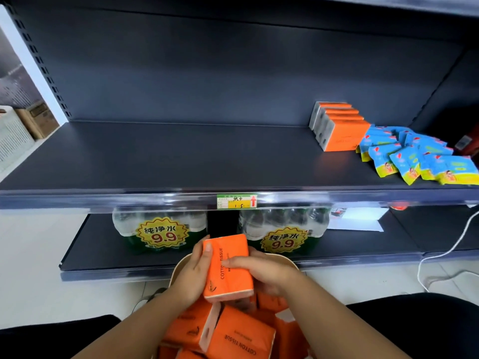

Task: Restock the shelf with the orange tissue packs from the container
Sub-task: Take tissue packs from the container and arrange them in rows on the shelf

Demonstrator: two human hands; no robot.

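One orange tissue pack (228,268) sits just above the container (286,258), left hand (194,273) and right hand (261,274) both curled round it; best carried upright, up-right of the container, then seated flush beside the shelved orange row (340,126).

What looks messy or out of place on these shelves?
The blue packets at the right of the upper shelf lie in a loose heap, overlapping at odd angles, while the orange tissue packs beside them stand in a tidy row. A white cable also hangs past the lower shelf.
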